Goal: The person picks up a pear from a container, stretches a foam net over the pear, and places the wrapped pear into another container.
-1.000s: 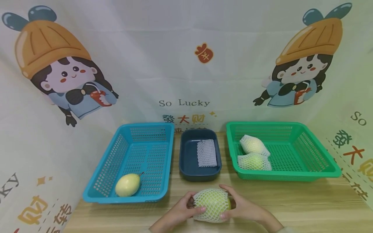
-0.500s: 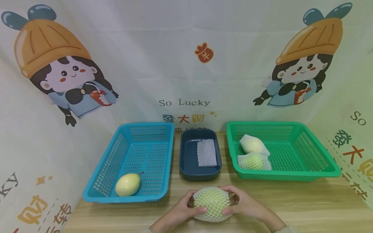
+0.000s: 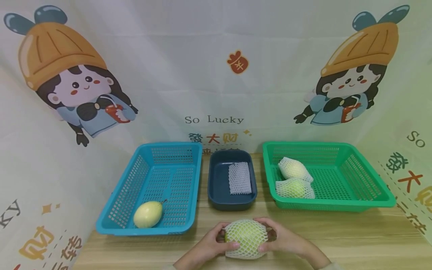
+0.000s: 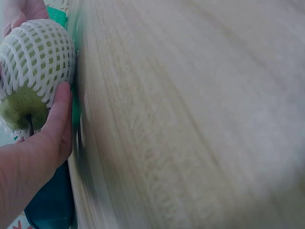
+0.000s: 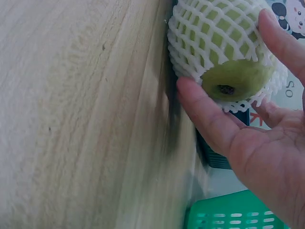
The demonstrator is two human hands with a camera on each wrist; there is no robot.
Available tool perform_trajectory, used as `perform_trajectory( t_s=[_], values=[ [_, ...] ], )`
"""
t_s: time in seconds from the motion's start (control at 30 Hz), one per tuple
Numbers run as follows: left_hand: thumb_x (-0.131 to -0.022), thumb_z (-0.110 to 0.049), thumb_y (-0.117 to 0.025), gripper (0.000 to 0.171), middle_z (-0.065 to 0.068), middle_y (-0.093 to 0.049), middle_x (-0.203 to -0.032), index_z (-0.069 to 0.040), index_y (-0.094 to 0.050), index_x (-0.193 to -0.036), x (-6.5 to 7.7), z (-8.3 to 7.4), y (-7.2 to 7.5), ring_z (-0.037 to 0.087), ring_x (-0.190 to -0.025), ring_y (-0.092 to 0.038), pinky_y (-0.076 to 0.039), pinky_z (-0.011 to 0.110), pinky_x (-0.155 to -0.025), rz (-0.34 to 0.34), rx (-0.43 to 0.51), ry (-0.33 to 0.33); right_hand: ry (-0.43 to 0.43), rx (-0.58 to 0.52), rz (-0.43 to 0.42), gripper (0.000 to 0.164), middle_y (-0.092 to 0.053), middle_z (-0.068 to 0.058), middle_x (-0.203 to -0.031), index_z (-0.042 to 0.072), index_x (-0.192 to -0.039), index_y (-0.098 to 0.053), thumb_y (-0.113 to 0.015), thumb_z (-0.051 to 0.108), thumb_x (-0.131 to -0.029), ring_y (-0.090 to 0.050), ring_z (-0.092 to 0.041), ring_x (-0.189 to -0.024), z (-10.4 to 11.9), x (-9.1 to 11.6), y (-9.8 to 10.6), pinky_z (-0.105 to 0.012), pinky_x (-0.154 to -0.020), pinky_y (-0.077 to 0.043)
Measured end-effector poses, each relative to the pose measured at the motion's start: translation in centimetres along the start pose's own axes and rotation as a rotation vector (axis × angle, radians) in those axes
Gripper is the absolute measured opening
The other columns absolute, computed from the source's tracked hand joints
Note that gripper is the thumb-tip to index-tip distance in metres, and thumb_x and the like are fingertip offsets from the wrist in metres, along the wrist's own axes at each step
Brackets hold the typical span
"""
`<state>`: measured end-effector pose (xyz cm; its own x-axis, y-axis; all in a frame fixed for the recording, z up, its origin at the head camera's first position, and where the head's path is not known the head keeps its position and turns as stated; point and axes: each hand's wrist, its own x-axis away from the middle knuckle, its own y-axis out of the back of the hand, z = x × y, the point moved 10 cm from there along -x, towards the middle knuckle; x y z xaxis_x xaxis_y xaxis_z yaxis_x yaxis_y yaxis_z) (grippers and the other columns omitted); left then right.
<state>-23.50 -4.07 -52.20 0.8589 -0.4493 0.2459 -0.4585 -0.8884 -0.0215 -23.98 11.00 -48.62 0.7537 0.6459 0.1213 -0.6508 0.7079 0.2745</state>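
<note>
A green pear [image 3: 247, 238] in a white foam net sleeve [image 4: 45, 52] lies sideways between both hands, just above the wooden table. My left hand [image 3: 216, 242] grips its stem end, thumb in front and fingers behind. Bare green skin and the dark stem [image 4: 30, 125] stick out of the sleeve there in the left wrist view. My right hand [image 3: 281, 240] holds the other end by the net's edge, thumb and fingers spread around it. That end's bare skin [image 5: 238, 81] with its dark blossom spot shows in the right wrist view.
A blue basket [image 3: 195, 187] at left holds one bare pear [image 3: 147, 214]. In the middle, a dark blue tray [image 3: 217, 180] holds flat foam net [image 3: 240, 178]. A green basket [image 3: 337, 202] at right holds two net-covered pears [image 3: 294, 169]. A printed cloth [image 3: 209, 75] hangs behind.
The net sleeve has shifted right along the pear: bare skin at its right end is now covered in the head view, and a green sliver shows at the left. Both hands keep hold.
</note>
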Motion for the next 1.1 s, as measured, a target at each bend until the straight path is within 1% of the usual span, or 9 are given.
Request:
perform_trajectory(
  t_s=[0.13, 0.23, 0.4, 0.5, 0.67, 0.83, 0.93, 1.03, 1.1],
  values=[
    [-0.08, -0.023, -0.073, 0.06, 0.011, -0.053, -0.106, -0.003, -0.044, -0.129, 0.0, -0.1, 0.0, 0.019, -0.091, -0.062, -0.053, 0.029, -0.074, -0.001, -0.023, 0.004, 0.025, 0.159, -0.009, 0.085, -0.036, -0.025, -0.139, -0.002, -0.142, -0.025, -0.073, 0.026, -0.079, -0.045, -0.039, -0.118, 0.7, 0.3, 0.0, -0.046, -0.096, -0.042],
    [-0.081, -0.023, -0.072, 0.06, 0.012, -0.053, -0.108, -0.003, -0.043, -0.13, 0.1, -0.3, -0.1, 0.019, -0.094, -0.061, -0.051, 0.028, -0.078, 0.002, -0.056, -0.003, 0.056, 0.355, -0.049, 0.089, -0.035, -0.022, -0.141, 0.001, -0.142, -0.028, -0.074, 0.037, -0.075, -0.036, -0.042, -0.127, 2.0, 0.5, -0.3, -0.06, -0.099, -0.033],
    [-0.082, -0.029, -0.07, 0.065, 0.011, -0.054, -0.117, -0.003, -0.04, -0.133, 0.4, -0.9, -0.5, 0.018, -0.098, -0.058, -0.051, 0.029, -0.081, 0.03, -0.125, -0.043, 0.088, 0.63, -0.101, 0.091, -0.038, -0.015, -0.14, 0.007, -0.141, -0.033, -0.076, 0.043, -0.069, -0.038, -0.036, -0.127, 4.1, 0.8, -1.3, -0.058, -0.097, -0.038],
    [-0.082, -0.032, -0.071, 0.069, 0.012, -0.055, -0.12, -0.003, -0.038, -0.135, 0.6, -1.5, -0.5, 0.019, -0.1, -0.059, -0.051, 0.03, -0.082, 0.025, -0.192, -0.07, 0.07, 0.696, -0.108, 0.089, -0.036, -0.015, -0.142, 0.011, -0.142, -0.033, -0.078, 0.037, -0.069, -0.036, -0.034, -0.129, 4.7, 0.8, -1.8, -0.057, -0.097, -0.039],
    [-0.08, -0.032, -0.073, 0.072, 0.018, -0.051, -0.123, 0.001, -0.038, -0.134, 1.2, -3.3, 0.1, 0.024, -0.1, -0.059, -0.052, 0.029, -0.08, -0.048, -0.316, -0.121, 0.035, 0.766, -0.059, 0.086, -0.031, -0.012, -0.145, 0.019, -0.143, -0.029, -0.076, 0.031, -0.072, -0.032, -0.031, -0.131, 4.5, 0.1, -2.8, -0.053, -0.099, -0.039],
    [-0.08, -0.03, -0.072, 0.064, 0.019, -0.05, -0.122, -0.001, -0.044, -0.13, 3.0, -6.7, 1.3, 0.032, -0.1, -0.055, -0.051, 0.037, -0.078, -0.163, -0.64, -0.188, 0.033, 0.823, -0.045, 0.089, -0.031, -0.012, -0.145, 0.017, -0.144, -0.027, -0.076, 0.029, -0.071, -0.034, -0.03, -0.129, 4.4, -0.5, -3.3, -0.051, -0.099, -0.04],
    [-0.081, -0.024, -0.071, 0.049, 0.013, -0.057, -0.117, -0.005, -0.053, -0.122, 4.5, -9.5, 1.8, 0.029, -0.098, -0.058, -0.051, 0.036, -0.077, -0.246, -0.841, -0.276, 0.039, 0.847, -0.057, 0.091, -0.032, -0.009, -0.144, 0.017, -0.144, -0.026, -0.077, 0.029, -0.07, -0.035, -0.028, -0.128, 4.4, -0.7, -3.2, -0.049, -0.099, -0.04],
    [-0.08, -0.016, -0.071, 0.034, 0.004, -0.061, -0.109, -0.011, -0.06, -0.112, 6.0, -11.8, 2.7, 0.022, -0.095, -0.059, -0.051, 0.033, -0.077, -0.339, -0.947, -0.361, 0.041, 0.858, -0.061, 0.092, -0.033, -0.005, -0.143, 0.017, -0.144, -0.025, -0.077, 0.029, -0.069, -0.037, -0.025, -0.125, 4.4, -0.8, -3.1, -0.047, -0.098, -0.041],
    [-0.079, -0.015, -0.071, 0.03, 0.0, -0.061, -0.106, -0.014, -0.062, -0.108, 7.0, -12.8, 3.6, 0.02, -0.096, -0.058, -0.051, 0.033, -0.08, -0.41, -1.042, -0.384, 0.03, 0.853, -0.061, 0.093, -0.034, -0.004, -0.142, 0.018, -0.144, -0.025, -0.077, 0.027, -0.068, -0.037, -0.025, -0.125, 4.3, -1.0, -3.0, -0.047, -0.098, -0.041]
  ],
)
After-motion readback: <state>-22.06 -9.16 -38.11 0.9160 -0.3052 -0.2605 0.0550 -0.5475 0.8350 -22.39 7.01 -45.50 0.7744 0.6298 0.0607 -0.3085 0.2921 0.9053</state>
